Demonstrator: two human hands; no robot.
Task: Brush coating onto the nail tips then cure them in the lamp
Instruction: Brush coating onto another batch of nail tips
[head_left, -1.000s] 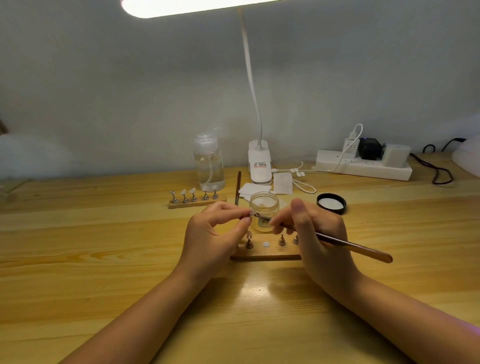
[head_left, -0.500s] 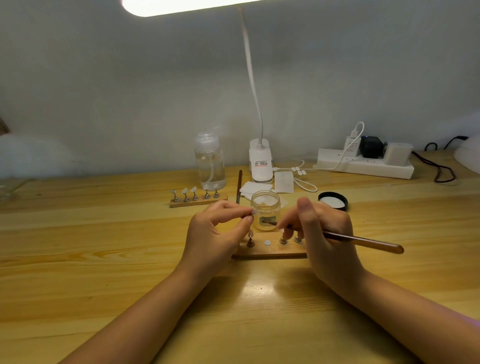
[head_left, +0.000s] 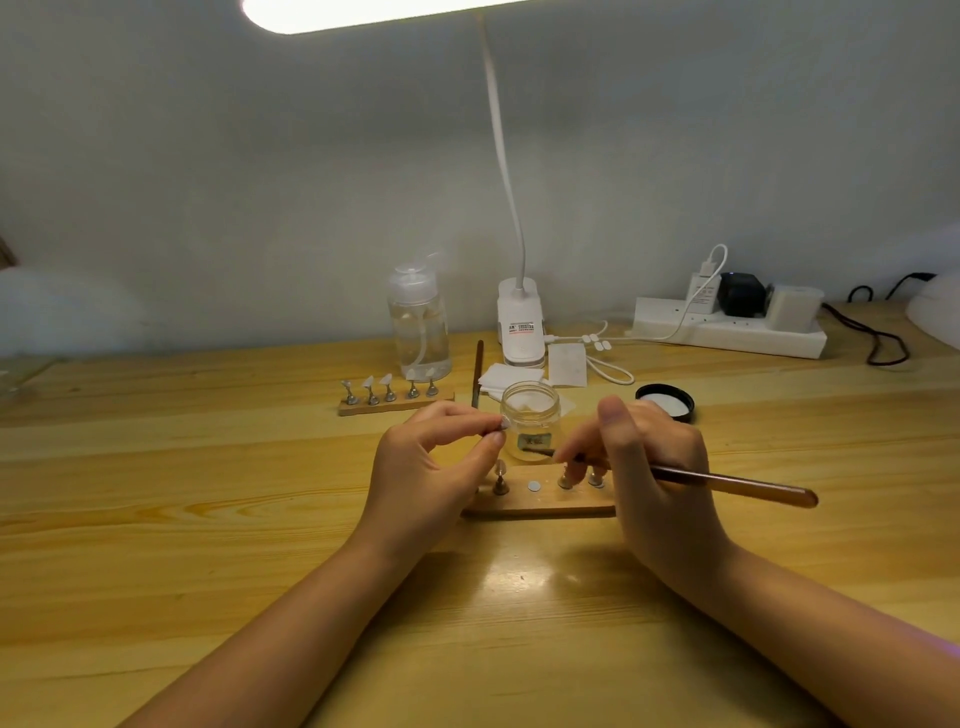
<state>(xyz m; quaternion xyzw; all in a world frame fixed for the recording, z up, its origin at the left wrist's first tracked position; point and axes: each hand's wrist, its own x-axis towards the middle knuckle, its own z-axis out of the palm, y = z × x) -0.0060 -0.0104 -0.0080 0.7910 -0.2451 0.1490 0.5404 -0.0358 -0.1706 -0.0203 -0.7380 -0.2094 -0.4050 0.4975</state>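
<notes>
Landmark: small glass jar (head_left: 530, 419), open, standing on the wooden table (head_left: 208, 467).

Far left of jar, toward the wall: wooden strip (head_left: 396, 404) carrying five metal stands with nail tips; clear pump bottle (head_left: 418, 325) just behind it.

Left of jar: left hand (head_left: 434, 470), thumb and forefinger pinched on a single nail tip (head_left: 502, 425) held at the jar's left shoulder; remaining fingers curled under.

Directly in front of jar: second wooden holder (head_left: 540, 501), a few metal stands on it, one white round spot between them.

Right of jar: right hand (head_left: 652, 467), fingers closed round a brown brush (head_left: 727, 482); bristle end lies against the jar's lower front, handle trails rightward.

Right-rear of jar: black lid (head_left: 665, 401), upturned. White clip lamp base (head_left: 521, 325) behind jar; power strip (head_left: 727, 332) further right.
</notes>
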